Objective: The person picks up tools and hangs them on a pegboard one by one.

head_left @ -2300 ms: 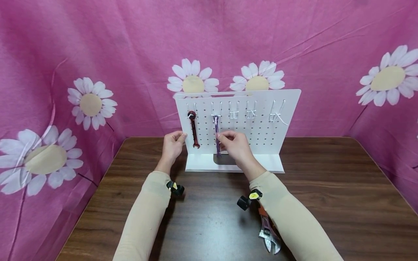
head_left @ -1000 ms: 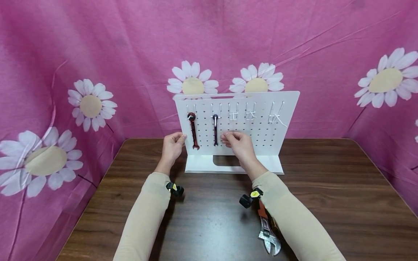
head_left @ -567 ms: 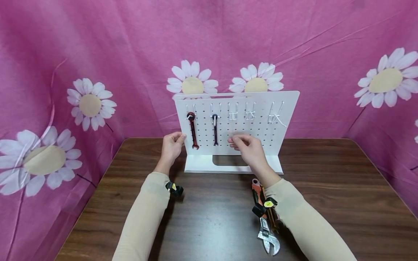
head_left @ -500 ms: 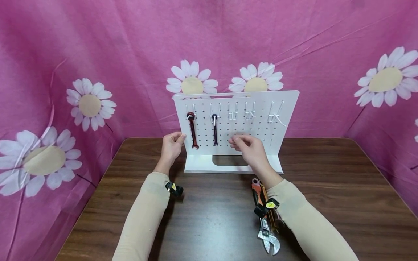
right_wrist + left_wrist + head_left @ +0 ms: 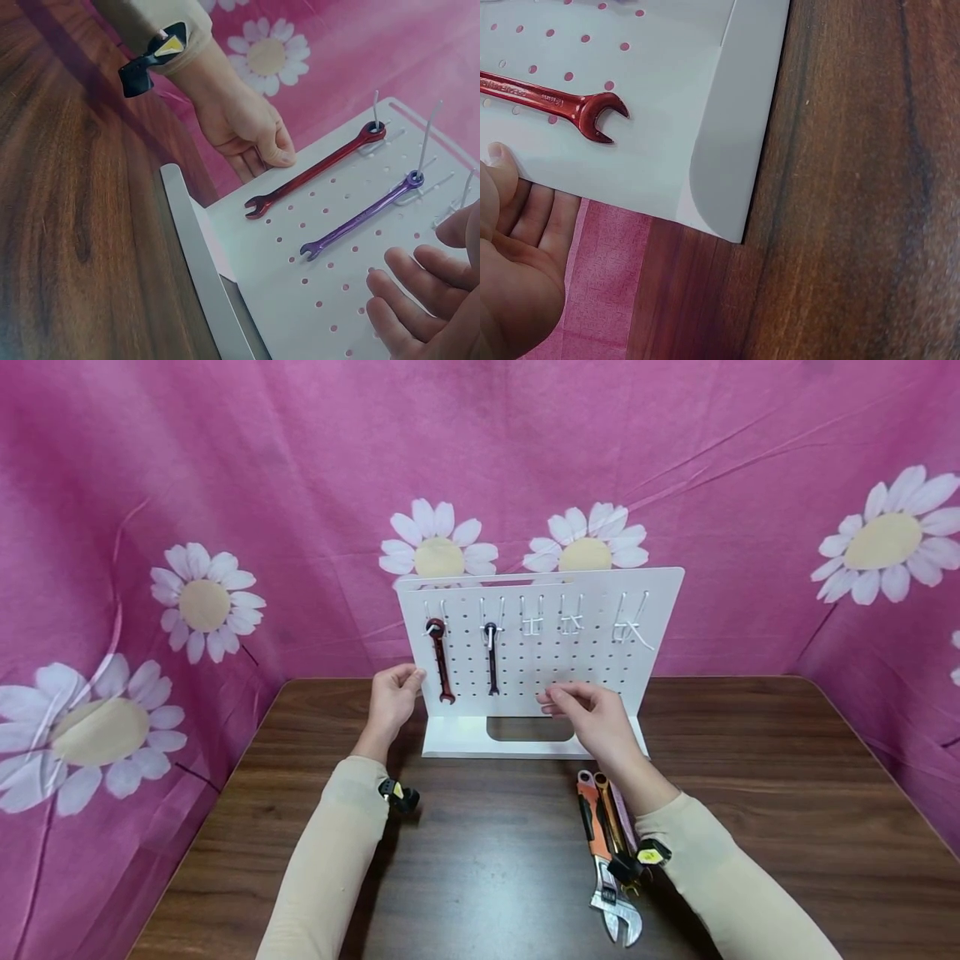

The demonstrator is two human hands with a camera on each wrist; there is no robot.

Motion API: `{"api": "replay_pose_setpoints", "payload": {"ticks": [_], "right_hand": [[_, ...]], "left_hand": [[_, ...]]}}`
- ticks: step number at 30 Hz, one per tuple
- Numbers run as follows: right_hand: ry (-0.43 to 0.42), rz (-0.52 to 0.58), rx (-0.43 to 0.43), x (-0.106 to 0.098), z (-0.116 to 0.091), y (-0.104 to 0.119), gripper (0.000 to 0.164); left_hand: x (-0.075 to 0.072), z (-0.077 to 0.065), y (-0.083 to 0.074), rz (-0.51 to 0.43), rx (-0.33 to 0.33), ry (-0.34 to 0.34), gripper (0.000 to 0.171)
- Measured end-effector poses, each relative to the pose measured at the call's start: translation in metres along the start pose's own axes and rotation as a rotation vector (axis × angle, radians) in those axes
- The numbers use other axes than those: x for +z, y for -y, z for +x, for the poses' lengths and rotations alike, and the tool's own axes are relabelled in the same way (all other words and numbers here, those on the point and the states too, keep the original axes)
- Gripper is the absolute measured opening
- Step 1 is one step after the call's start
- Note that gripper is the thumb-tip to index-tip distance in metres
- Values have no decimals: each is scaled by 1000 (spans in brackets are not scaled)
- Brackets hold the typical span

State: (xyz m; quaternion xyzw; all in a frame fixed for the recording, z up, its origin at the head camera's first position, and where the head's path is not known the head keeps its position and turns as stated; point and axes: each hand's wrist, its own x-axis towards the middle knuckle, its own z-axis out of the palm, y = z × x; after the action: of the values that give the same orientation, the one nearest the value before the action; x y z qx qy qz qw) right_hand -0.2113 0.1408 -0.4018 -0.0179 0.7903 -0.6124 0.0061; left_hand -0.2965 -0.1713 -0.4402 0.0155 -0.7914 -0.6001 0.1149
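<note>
My left hand (image 5: 392, 702) pinches the left edge of a white pegboard stand (image 5: 570, 664), thumb in front and fingers behind in the left wrist view. On the leftmost hook hangs a red combination wrench (image 5: 442, 668), its open end down, also seen in the left wrist view. A purple combination wrench (image 5: 360, 217) hangs by its ring end from the second hook. My right hand (image 5: 596, 718) is in front of the board's lower right part, fingers loosely bent and holding nothing; in the right wrist view its palm and spread fingers show.
Three white wire hooks (image 5: 532, 618) to the right carry no tools. On the table (image 5: 480, 877), below my right forearm, lie an orange-handled adjustable wrench (image 5: 591, 827), a gold wrench (image 5: 612, 818) and a pinkish one (image 5: 624, 817), partly hidden by the wrist camera. A pink flowered cloth hangs behind.
My right hand has let go of the purple wrench, which now hangs straight on its hook, and has moved right and down toward me. My left hand stays on the board's edge.
</note>
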Motion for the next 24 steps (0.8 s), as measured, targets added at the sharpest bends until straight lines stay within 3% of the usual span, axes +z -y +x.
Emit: {"api": "replay_pose_setpoints", "payload": {"ticks": [13, 24], "right_hand": [[22, -53, -76, -16, -18, -4, 37], [20, -55, -74, -30, -36, -12, 34]], "left_hand": [[1, 1, 0, -8, -7, 3, 21], [0, 0, 0, -4, -10, 2, 20]]}}
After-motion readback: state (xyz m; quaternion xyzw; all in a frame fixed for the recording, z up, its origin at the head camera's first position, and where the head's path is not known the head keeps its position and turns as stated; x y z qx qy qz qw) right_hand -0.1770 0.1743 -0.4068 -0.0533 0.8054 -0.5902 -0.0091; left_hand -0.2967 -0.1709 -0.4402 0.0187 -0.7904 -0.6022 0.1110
